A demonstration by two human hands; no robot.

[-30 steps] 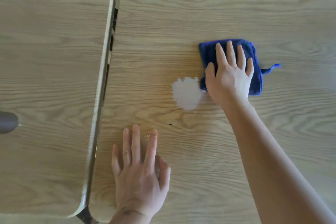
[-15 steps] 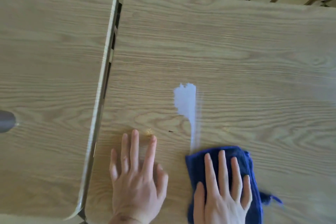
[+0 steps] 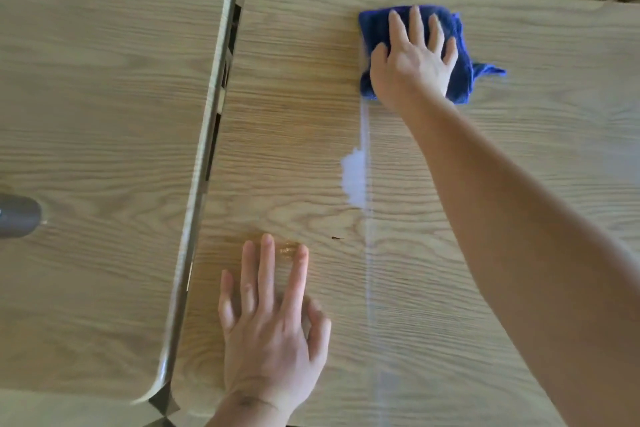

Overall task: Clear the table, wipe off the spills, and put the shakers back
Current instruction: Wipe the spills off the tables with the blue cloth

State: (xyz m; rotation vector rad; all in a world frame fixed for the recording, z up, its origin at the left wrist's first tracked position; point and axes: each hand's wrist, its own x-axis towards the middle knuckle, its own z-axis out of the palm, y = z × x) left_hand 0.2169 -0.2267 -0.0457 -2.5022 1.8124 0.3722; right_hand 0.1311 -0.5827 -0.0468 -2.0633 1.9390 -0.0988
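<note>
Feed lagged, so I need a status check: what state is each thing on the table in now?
Blue cloth: bunched, pressed flat under the right hand, far side of the table.
White spill: partly wiped, with a thin streak along the cloth's path.
Amber smear: unwiped, at the left hand's fingertips.
Left hand: flat, fingers spread, holding nothing.

Blue cloth; white spill; light wood-grain table; amber smear.
</note>
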